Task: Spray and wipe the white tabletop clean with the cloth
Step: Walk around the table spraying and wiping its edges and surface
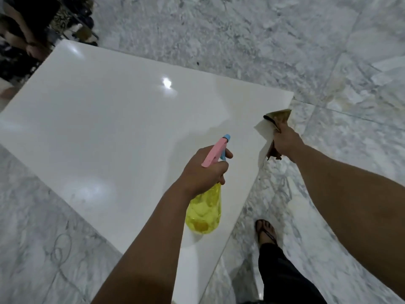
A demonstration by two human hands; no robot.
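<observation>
The glossy white tabletop fills the middle of the view, with ceiling lights reflected in it. My left hand grips a yellow spray bottle with a pink and blue trigger head, held above the table's near right part, nozzle pointing away from me. My right hand holds a crumpled brown and white cloth at the table's right edge; whether the cloth touches the surface is unclear.
Grey-veined marble floor surrounds the table. My sandalled foot and dark trouser leg stand to the right of the table's near corner. Another person and dark clutter sit beyond the far left corner.
</observation>
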